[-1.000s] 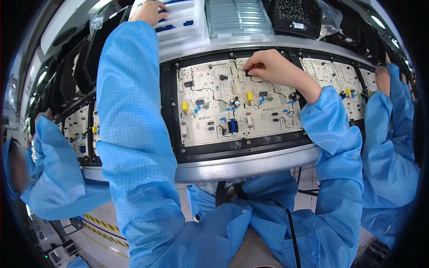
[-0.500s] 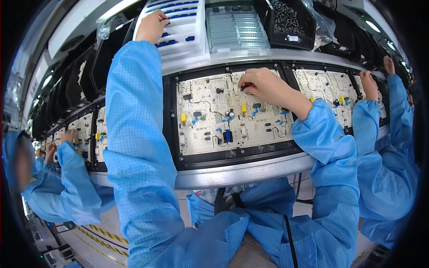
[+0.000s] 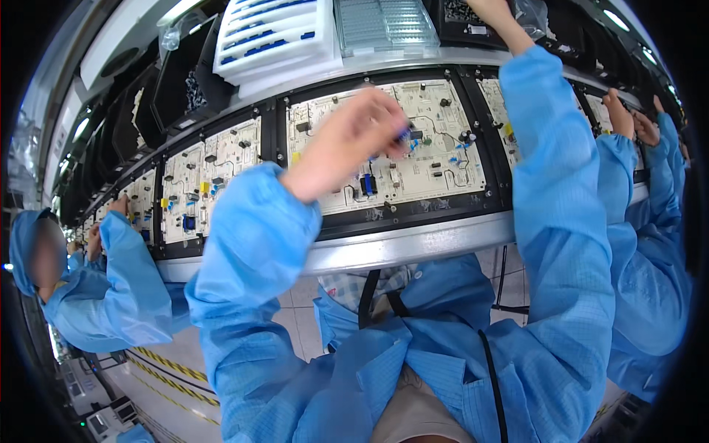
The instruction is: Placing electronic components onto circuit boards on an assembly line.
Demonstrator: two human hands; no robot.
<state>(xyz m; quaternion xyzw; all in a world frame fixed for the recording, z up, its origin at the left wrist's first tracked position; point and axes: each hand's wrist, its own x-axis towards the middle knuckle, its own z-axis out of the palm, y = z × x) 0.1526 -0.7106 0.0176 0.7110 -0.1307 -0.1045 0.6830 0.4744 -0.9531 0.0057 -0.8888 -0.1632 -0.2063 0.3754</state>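
Observation:
My left hand [image 3: 353, 140], blurred by motion, is over the pale circuit board [image 3: 436, 184] in its black frame. Its fingers are closed, and a small dark blue electronic component [image 3: 405, 134] shows at the fingertips. Below it, a larger blue-and-black component [image 3: 368, 184] stands on the board. Stretched to the far right, my right hand [image 3: 493, 13] is over the black bin [image 3: 474, 38] of small dark parts. The upper edge cuts off its fingers, so their grip is hidden.
A white foam tray [image 3: 314, 50] with rows of blue components and a clear plastic tray [image 3: 388, 22] stand behind the board. More framed boards [image 3: 214, 166] line the metal-edged bench [image 3: 399, 244]. Co-workers in blue sleeves [image 3: 133, 258] work on both sides.
My left hand has come from the foam tray down over the board with a blue component. My right hand has left the board for the black bin. The view has shifted.

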